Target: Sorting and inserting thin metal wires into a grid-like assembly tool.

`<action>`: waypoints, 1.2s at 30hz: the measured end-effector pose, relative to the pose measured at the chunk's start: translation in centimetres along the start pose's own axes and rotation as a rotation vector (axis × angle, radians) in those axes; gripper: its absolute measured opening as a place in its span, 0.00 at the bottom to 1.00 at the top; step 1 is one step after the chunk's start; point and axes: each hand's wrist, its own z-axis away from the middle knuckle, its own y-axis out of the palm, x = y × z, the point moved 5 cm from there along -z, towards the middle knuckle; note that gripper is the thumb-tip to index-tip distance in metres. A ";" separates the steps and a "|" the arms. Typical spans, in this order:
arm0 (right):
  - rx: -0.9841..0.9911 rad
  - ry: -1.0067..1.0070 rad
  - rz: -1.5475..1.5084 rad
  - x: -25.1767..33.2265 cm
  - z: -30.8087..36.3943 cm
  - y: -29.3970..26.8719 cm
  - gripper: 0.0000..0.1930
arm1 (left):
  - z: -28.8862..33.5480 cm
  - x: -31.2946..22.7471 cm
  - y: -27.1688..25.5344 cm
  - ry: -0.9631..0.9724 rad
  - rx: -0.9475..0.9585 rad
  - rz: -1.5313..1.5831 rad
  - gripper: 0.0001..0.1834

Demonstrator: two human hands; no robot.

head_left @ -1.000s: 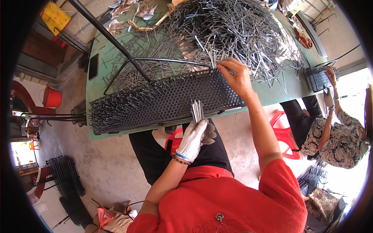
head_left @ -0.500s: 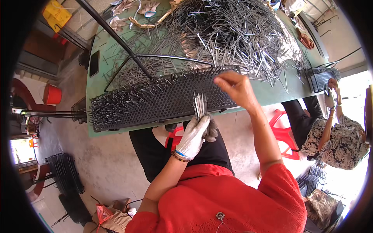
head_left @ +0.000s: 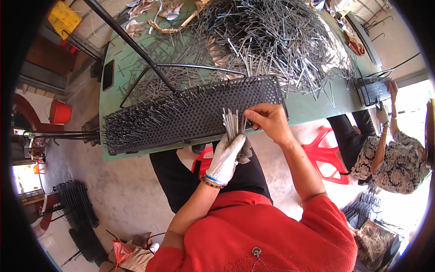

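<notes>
My left hand, in a white work glove, is closed round a bundle of thin grey metal rods that stick up from the fist. Bare, my right hand pinches the top of a rod at the bundle's right side; its lower end still reaches the glove. Just beyond both hands lies a long black perforated rack on the table's near edge. Rods stand thickly in the holes over its left part and along its far edge, while many holes on the right side show bare.
A big heap of loose rods covers the green table. Black frame bars rise over the rack. A phone lies at the left. Rightward, another person handles a similar rack beside a red stool.
My right hand has come down and left from over the rack to the bundle and now pinches a rod. My left hand stays nearly in place.
</notes>
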 end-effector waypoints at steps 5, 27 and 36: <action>-0.065 -0.019 -0.083 -0.3 0.2 -0.6 0.11 | -0.3 0.0 -0.1 0.027 -0.008 0.026 0.11; -0.621 -0.667 0.404 5.4 -5.5 -7.2 0.06 | -0.8 1.2 -0.3 -0.117 0.102 0.108 0.11; -0.625 -0.756 0.477 5.0 -5.6 -6.0 0.05 | -0.8 0.9 -0.3 -0.165 0.096 0.068 0.09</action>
